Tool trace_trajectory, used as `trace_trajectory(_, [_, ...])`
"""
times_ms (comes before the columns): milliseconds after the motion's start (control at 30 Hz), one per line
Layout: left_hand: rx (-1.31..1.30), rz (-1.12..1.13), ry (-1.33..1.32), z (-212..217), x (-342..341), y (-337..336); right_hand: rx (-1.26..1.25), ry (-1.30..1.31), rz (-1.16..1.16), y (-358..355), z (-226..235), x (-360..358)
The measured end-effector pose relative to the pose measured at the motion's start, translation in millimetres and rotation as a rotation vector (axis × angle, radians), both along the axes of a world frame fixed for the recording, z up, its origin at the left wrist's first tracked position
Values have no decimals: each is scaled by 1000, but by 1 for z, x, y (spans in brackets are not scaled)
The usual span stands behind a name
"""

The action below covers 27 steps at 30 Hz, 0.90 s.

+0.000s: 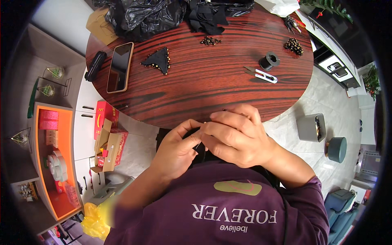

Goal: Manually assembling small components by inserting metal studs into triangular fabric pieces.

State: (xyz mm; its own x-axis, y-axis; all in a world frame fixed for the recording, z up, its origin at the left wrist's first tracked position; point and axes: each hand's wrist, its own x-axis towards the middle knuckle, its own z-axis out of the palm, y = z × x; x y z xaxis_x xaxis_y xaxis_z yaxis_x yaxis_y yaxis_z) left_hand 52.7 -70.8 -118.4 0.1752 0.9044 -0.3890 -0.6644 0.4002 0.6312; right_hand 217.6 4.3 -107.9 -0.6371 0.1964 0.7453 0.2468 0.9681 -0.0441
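Note:
My left hand is closed, thumb and forefinger pinching a piece of black cloth at the table's near edge. Close against it, my right hand has its fingers bent and pressed together by the left fingertips; what they hold is too small to make out. A thin line like a needle or thread shows below the fingertips. Farther off on the table lies a black triangular cloth piece edged with gold and dark beads. To the right are white-handled thread snips and a black thread spool.
A small bead heap and a larger bead pile sit on the wooden table. A phone and black case lie left. Black plastic bags, black cloth and pliers-like tools line the far side.

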Motion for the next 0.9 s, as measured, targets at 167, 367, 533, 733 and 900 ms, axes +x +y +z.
trace_trajectory(167, [-29,24,-51,-5,3,-2,-32,-53,42,2,-1,1])
trace_trajectory(367, [-79,45,-116,-7,11,3,-424,124,320,-7,16,19])
trace_trajectory(533, [-26,119,103,-17,0,-6,-1132,971,388,-14,46,64])
trace_trajectory(733, [-101,142,306,-6,-2,10,-1383,1107,391,-12,69,224])
trace_trajectory(900, [-211,222,254,-15,-11,11,-1417,1357,225,-10,84,355])
